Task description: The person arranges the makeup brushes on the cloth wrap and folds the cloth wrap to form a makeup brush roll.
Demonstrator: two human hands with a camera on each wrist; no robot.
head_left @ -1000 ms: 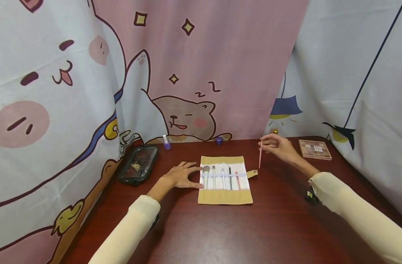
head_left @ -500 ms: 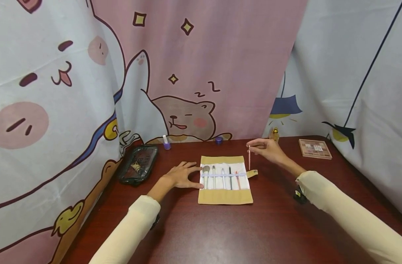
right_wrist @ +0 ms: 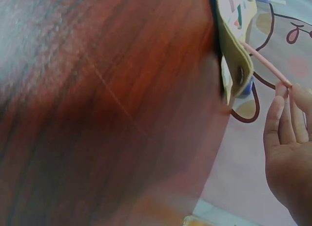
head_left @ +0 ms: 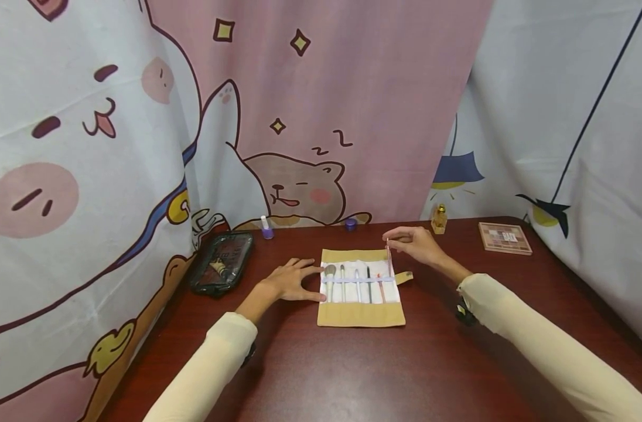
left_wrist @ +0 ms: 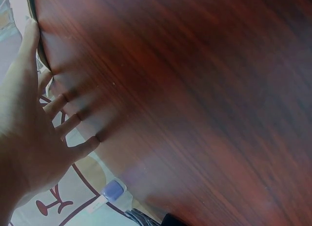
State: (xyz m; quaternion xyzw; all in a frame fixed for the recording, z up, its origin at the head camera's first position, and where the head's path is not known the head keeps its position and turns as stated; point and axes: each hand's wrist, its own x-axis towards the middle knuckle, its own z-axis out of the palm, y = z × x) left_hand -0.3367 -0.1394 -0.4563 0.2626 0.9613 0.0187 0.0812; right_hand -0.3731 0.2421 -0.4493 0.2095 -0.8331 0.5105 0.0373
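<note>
now the right hand (head_left: 418, 245) pinches a thin pink brush (head_left: 388, 258) at its top end between thumb and fingertips, so it hangs nearly upright over the right edge of the brush roll (head_left: 360, 313); whether its lower tip touches the cloth cannot be told. the brush is a slim, pale pink stick, much thinner than the fluffy grey one in the roll. the roll is tan cloth with a white middle panel and a lilac band, lying flat and open on the dark red surface (head_left: 352, 375), a small snap tab sticking out at its right. five brushes sit under the band. the left hand (head_left: 289, 281) lies flat with fingers spread, fingertips at the roll's left edge, holding nothing. counted: two hands, one roll, one pink brush held
</note>
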